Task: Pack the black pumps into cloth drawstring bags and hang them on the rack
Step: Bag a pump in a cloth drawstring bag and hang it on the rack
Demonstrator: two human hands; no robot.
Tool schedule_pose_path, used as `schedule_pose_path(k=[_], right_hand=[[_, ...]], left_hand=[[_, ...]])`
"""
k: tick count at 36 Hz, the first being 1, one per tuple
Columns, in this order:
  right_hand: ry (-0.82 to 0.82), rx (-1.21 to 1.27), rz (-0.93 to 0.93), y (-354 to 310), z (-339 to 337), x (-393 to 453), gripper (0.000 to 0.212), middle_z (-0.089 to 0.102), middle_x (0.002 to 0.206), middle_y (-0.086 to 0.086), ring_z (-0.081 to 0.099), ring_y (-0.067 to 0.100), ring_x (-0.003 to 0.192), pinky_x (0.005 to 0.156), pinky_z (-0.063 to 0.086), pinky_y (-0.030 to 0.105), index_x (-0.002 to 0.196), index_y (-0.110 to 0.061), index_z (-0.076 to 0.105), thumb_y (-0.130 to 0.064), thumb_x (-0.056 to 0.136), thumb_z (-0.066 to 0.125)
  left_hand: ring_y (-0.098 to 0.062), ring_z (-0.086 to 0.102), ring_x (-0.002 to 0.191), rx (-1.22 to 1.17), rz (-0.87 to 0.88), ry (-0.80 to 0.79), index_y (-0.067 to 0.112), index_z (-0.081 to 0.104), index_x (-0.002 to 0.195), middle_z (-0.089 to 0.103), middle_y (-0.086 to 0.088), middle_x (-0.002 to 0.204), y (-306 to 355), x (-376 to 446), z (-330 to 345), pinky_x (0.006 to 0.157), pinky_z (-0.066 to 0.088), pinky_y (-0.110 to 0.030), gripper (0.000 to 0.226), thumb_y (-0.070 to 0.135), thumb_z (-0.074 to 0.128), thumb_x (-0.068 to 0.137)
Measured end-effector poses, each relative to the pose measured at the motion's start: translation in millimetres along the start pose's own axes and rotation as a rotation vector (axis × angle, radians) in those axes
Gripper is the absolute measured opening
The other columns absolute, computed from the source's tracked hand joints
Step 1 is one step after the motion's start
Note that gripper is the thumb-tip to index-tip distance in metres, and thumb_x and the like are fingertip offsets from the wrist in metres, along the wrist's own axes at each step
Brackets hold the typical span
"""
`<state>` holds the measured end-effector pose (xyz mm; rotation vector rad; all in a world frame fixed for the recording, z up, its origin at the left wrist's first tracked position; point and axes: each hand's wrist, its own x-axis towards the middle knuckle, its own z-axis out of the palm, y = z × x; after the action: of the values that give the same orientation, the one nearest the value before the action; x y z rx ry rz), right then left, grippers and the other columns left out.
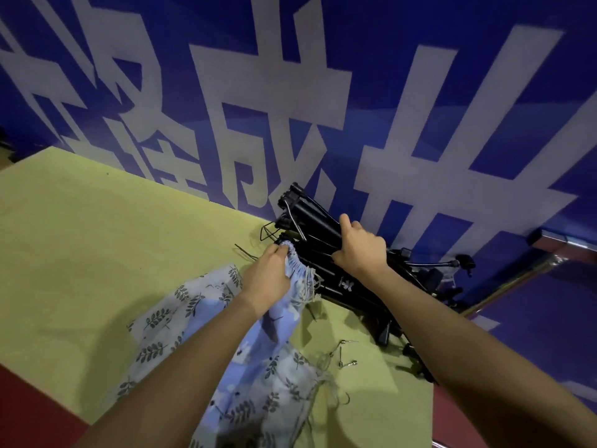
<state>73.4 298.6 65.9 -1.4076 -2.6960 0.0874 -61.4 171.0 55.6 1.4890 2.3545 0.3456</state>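
The fingers of the left hand (269, 274) pinch the gathered mouth of a blue cloth drawstring bag (277, 318), which is drawn over the end of one black pump (342, 286) in the middle of the frame. The fingers of the right hand (361, 247) are curled around a pump tube higher in the pile of pumps (310, 221), just right of the bag mouth. The risk, as I judge it, is that the wire foot loops (269, 232) at the upper end of the pile catch the cloth or the loose cord, so the bag stops or the whole pile slides. A second leaf-print bag (193, 312) lies under the left forearm. Small needles (344, 354) lie on the yellow-green mat (97, 237) in the lower centre and could be swept away. The blue wall (420, 92) is close behind the pile, so free room is only to the left, over the mat. No rack is visible.
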Motion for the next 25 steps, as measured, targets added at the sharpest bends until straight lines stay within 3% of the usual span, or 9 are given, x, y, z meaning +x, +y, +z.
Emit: schedule_pose_path(k=[5, 8, 10, 12, 14, 17, 21, 25], right_hand=[[0.036, 0.041, 0.024, 1.7, -18.4, -24.1, 0.052, 0.055, 0.087, 0.005, 0.048, 0.027, 0.067, 0.056, 0.035, 0.031, 0.123, -0.015, 0.034, -0.023, 0.08, 0.063], [0.069, 0.069, -0.001, 5.5, -28.6, -44.0, 0.051, 0.061, 0.09, 0.007, 0.052, 0.028, 0.07, 0.058, 0.037, 0.031, 0.122, -0.017, 0.036, -0.028, 0.08, 0.063], [0.081, 0.071, -0.011, 8.1, -33.4, -57.2, 0.049, 0.063, 0.091, 0.008, 0.059, 0.032, 0.078, 0.061, 0.037, 0.032, 0.121, -0.017, 0.038, -0.03, 0.08, 0.062], [0.094, 0.077, -0.016, 11.4, -36.9, -70.6, 0.049, 0.065, 0.092, 0.008, 0.062, 0.034, 0.083, 0.062, 0.039, 0.032, 0.121, -0.018, 0.038, -0.033, 0.081, 0.06], [0.111, 0.067, -0.026, 15.5, -38.9, -83.1, 0.05, 0.066, 0.093, 0.007, 0.063, 0.034, 0.086, 0.063, 0.042, 0.033, 0.122, -0.02, 0.039, -0.036, 0.081, 0.06], [0.099, 0.066, -0.079, 21.5, -41.0, -97.5, 0.052, 0.068, 0.096, 0.005, 0.064, 0.034, 0.088, 0.066, 0.049, 0.035, 0.125, -0.022, 0.039, -0.04, 0.081, 0.06], [-0.005, 0.016, -0.161, 22.7, -41.2, -115.3, 0.062, 0.068, 0.102, 0.005, 0.064, 0.032, 0.089, 0.072, 0.053, 0.038, 0.135, -0.024, 0.035, -0.04, 0.08, 0.059], [-0.038, -0.029, -0.156, 20.9, -40.6, -128.4, 0.065, 0.067, 0.095, 0.009, 0.063, 0.033, 0.084, 0.066, 0.049, 0.034, 0.141, -0.023, 0.032, -0.035, 0.082, 0.058]], left_hand=[[-0.029, 0.053, 0.11, -0.022, -0.005, -0.005, 0.016, 0.024, 0.147, 0.03, -0.001, 0.147, -1.7, -13.2, -6.7, 0.066, 0.045, -0.037, 0.065, 0.005, 0.051, 0.089], [-0.029, 0.049, 0.12, -0.051, -0.001, -0.038, 0.016, 0.015, 0.15, 0.02, -0.001, 0.154, -0.2, -22.6, -9.7, 0.075, 0.049, -0.04, 0.073, 0.003, 0.052, 0.089], [-0.028, 0.041, 0.13, -0.061, -0.001, -0.065, 0.015, 0.009, 0.152, 0.013, 0.0, 0.157, 0.8, -28.8, -10.0, 0.079, 0.047, -0.037, 0.078, 0.0, 0.052, 0.089], [-0.031, 0.029, 0.138, -0.062, -0.008, -0.091, 0.018, 0.004, 0.152, 0.008, 0.002, 0.159, 1.5, -35.3, -9.8, 0.092, 0.045, -0.038, 0.081, 0.0, 0.052, 0.088], [-0.038, 0.022, 0.137, -0.017, -0.029, -0.093, 0.022, 0.002, 0.152, 0.007, 0.006, 0.159, 2.3, -42.4, -10.5, 0.1, 0.04, -0.041, 0.083, 0.005, 0.052, 0.088], [-0.039, 0.026, 0.131, 0.061, -0.047, -0.053, 0.024, 0.004, 0.151, 0.01, 0.009, 0.159, 1.0, -50.3, -12.5, 0.104, 0.034, -0.041, 0.084, 0.01, 0.056, 0.087], [-0.04, 0.043, 0.123, -0.062, -0.005, -0.041, 0.021, 0.017, 0.15, 0.014, 0.005, 0.158, -2.5, -58.0, -12.3, 0.097, 0.044, -0.044, 0.082, -0.001, 0.055, 0.08], [-0.029, 0.029, 0.14, -0.187, 0.028, -0.025, 0.013, 0.01, 0.151, 0.01, -0.001, 0.159, -4.4, -70.4, -10.5, 0.11, 0.035, -0.04, 0.086, -0.011, 0.051, 0.08]])
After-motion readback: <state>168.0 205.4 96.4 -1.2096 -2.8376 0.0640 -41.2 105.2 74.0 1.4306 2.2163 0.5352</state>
